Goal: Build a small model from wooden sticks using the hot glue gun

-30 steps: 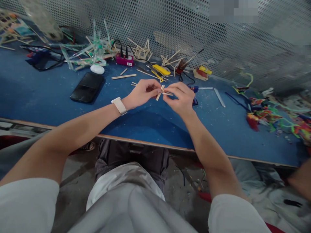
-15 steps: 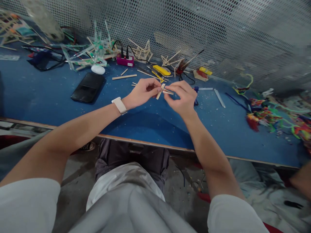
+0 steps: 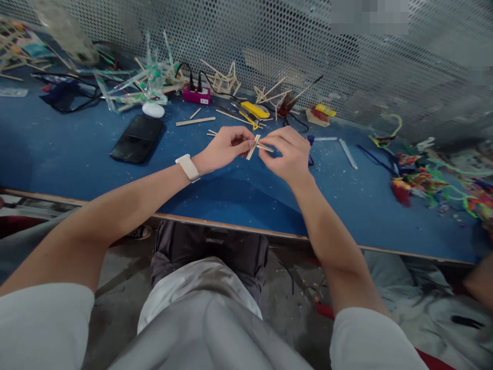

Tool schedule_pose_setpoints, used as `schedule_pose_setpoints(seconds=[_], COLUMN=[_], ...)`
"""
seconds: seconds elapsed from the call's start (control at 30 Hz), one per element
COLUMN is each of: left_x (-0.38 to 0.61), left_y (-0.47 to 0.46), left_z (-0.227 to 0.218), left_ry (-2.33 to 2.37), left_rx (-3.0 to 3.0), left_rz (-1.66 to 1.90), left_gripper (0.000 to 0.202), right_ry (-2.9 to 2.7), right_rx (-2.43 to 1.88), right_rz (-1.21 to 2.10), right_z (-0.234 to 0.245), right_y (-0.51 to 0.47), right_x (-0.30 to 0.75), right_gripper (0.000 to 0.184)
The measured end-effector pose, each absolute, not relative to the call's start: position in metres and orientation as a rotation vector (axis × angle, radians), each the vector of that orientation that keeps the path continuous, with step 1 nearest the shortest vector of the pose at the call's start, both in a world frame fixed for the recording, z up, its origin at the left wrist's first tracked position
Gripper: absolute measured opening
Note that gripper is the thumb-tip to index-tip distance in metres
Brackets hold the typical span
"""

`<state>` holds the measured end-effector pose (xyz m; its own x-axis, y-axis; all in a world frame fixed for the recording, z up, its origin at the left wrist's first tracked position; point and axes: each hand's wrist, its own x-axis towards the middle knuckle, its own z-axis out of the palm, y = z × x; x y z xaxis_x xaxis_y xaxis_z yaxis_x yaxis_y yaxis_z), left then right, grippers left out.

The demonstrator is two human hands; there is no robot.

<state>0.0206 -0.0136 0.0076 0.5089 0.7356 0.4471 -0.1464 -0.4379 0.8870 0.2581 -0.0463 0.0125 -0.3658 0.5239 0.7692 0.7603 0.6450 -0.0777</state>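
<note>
Above the blue tabletop, the fingertips of my left hand [image 3: 228,146] pinch a short pair of thin wooden sticks [image 3: 251,149], which stand at a slant. From the right, my right hand [image 3: 287,151] closes thumb and fingers on another wooden stick piece [image 3: 265,148] that meets the first pair. Whether the pieces are joined or only touching, I cannot tell. Loose wooden sticks [image 3: 195,121] lie on the table beyond my left hand. Behind both hands is a yellow-handled tool [image 3: 254,110].
On the left are a black phone [image 3: 137,139] and a white oval object [image 3: 153,110]. A magenta power outlet block [image 3: 196,94] with two plugs stands behind, near stick frames [image 3: 221,82]. Colourful tangled scraps [image 3: 419,180] lie right. A perforated metal panel [image 3: 285,31] borders the back.
Both hands keep their pinch on the sticks at nearly the same spot. The whole view has shifted very slightly.
</note>
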Motion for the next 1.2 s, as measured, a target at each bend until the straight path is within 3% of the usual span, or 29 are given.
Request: schedule_pose_setpoints(seconds=[0.8,1.0,1.2], left_x=[0.019,0.012,-0.005], left_y=[-0.018,-0.008,-0.003], left_z=[0.01,0.008,0.018], left_ry=[0.603,0.702,0.933], left_rx=[1.724,2.226,2.918], left_rz=[0.954,1.094,1.141], left_gripper=[0.021,0.01,0.019], right_ry=[-2.209,-2.152,-2.138], right_rx=[-0.864,-0.94,-1.003], right_rz=[-0.469,-0.431,-0.375], right_z=[0.011,0.012,0.014], right_y=[-0.043,-0.042,-0.036], right_x=[0.264,0.262,0.272], right_gripper=[0.018,0.014,0.016])
